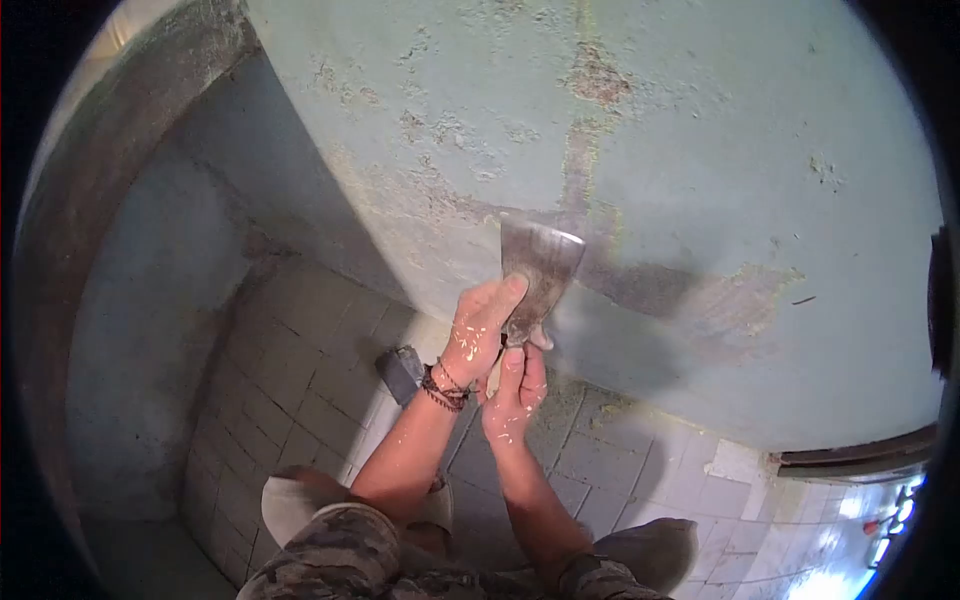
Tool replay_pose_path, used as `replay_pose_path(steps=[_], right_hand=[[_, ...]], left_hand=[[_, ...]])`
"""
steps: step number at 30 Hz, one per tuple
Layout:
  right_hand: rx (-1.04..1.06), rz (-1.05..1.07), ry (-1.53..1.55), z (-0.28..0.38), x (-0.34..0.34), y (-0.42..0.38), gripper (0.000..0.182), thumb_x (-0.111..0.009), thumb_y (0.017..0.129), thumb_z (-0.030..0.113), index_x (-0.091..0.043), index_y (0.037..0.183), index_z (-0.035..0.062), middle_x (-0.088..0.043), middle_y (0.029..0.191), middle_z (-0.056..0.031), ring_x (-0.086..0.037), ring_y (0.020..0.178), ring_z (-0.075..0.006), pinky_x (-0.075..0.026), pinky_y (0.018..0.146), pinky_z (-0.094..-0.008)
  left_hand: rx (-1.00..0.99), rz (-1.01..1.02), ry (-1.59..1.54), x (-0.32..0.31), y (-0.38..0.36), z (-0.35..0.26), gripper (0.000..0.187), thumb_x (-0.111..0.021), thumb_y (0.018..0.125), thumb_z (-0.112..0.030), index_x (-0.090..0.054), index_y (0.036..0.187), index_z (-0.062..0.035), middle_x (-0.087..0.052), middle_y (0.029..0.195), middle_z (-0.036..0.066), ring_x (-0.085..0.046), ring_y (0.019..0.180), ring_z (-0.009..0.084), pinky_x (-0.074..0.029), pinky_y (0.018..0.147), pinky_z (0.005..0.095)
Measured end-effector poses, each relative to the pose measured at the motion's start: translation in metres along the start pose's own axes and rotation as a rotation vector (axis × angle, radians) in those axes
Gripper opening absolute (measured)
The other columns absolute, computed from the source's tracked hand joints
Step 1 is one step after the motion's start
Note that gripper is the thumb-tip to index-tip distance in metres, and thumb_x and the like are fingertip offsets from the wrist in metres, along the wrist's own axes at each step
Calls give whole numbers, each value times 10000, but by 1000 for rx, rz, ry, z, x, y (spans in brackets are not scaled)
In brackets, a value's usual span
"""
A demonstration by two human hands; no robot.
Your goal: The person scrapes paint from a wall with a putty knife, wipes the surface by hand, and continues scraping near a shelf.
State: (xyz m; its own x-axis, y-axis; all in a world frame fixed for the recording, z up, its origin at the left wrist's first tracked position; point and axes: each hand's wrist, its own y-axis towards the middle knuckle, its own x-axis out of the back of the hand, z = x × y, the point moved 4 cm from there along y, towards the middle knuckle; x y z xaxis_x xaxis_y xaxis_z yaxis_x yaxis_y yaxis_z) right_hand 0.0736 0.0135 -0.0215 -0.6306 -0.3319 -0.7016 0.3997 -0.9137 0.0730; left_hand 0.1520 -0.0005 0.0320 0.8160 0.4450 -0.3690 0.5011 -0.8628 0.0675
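A paint scraper with a wide, worn metal blade is in both my hands, its flat edge pointing up in front of the wall. My left hand grips it from the side, thumb pressed on the lower blade, and a dark beaded bracelet circles that wrist. Lower down, my right hand is closed at the handle end, with thumb and fingers pinched just under the blade's neck. The palms hide most of the handle. Pale paint flecks stick to both hands and forearms.
The pale green wall has bare, rough patches and peeling paint. A dark grey block lies beside my left wrist. Tiled floor spreads below, meeting another wall on the left. A dark wooden ledge is at right.
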Motion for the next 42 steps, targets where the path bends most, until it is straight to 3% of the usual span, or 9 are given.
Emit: replay_pose_path(steps=[10, 13, 17, 22, 25, 30, 39, 41, 42], right_hand=[[32, -23, -204, 30, 3, -8, 191, -501, 929, 179, -555, 1015, 17, -477, 593, 40, -382, 465, -13, -274, 397, -176], [29, -36, -228, 57, -4, -6, 192, -506, 927, 177, -565, 1001, 10, -475, 593, 37, -383, 469, -16, -272, 401, -176], [150, -1, -256, 35, 4, 6, 204, -517, 922, 186, -566, 1009, 9, -473, 589, 36, -385, 473, -17, -268, 403, -175], [124, -94, -194, 19, 15, 3, 331, -514, 921, 213, -503, 1201, 36, -576, 775, 28, -412, 498, -17, -333, 407, -172], [79, -51, -222, 55, -9, 7, 380, -526, 911, 203, -491, 1242, 18, -582, 990, -19, -398, 588, -9, -311, 467, -169], [-10, -134, -232, 36, 2, -4, 350, -496, 928, 218, -501, 1228, 38, -455, 622, 82, -353, 479, -7, -292, 415, -183], [-27, -290, -249, 31, -8, -8, 373, -476, 941, 208, -450, 1277, 48, -414, 576, 78, -347, 446, -14, -294, 384, -186], [14, -342, -259, 27, -4, -12, 217, -475, 933, 229, -567, 1040, 65, -571, 730, 40, -504, 545, -28, -388, 440, -189], [8, -343, -253, 24, -3, -14, 217, -475, 933, 229, -567, 1040, 65, -571, 730, 40, -504, 545, -28, -388, 440, -189]], left_hand=[[-125, -207, 143, -20, -3, -14, 449, -447, 932, -406, -533, 772, 5, -544, 559, 83, -552, 468, 153, -445, 435, 272], [-46, -126, -82, -43, -5, -35, 439, -445, 934, -398, -517, 763, 1, -550, 565, 91, -550, 448, 163, -442, 415, 274], [-137, -80, 79, -29, 0, -26, 439, -450, 932, -388, -517, 767, 13, -561, 564, 100, -546, 418, 188, -447, 423, 283], [-311, -122, 405, -12, 5, -4, 381, -467, 931, -319, -543, 745, 4, -557, 649, 38, -486, 602, 95, -396, 534, 262], [-37, -17, 6, -31, 11, -29, 375, -486, 924, -326, -540, 745, -2, -533, 636, 22, -458, 599, 94, -378, 529, 270], [24, 38, 241, -6, 11, 5, 415, -493, 916, -372, -496, 690, -24, -540, 609, 36, -522, 550, 120, -420, 530, 262], [166, 177, -40, -18, 6, -28, 405, -471, 919, -393, -539, 805, -11, -584, 615, 56, -581, 538, 132, -458, 495, 264], [153, 154, -16, -18, 3, -24, 416, -456, 922, -406, -544, 804, -17, -583, 603, 52, -577, 529, 133, -458, 499, 261], [157, 150, -10, -17, 0, -27, 416, -456, 922, -406, -544, 804, -17, -583, 603, 52, -577, 529, 133, -458, 499, 261]])
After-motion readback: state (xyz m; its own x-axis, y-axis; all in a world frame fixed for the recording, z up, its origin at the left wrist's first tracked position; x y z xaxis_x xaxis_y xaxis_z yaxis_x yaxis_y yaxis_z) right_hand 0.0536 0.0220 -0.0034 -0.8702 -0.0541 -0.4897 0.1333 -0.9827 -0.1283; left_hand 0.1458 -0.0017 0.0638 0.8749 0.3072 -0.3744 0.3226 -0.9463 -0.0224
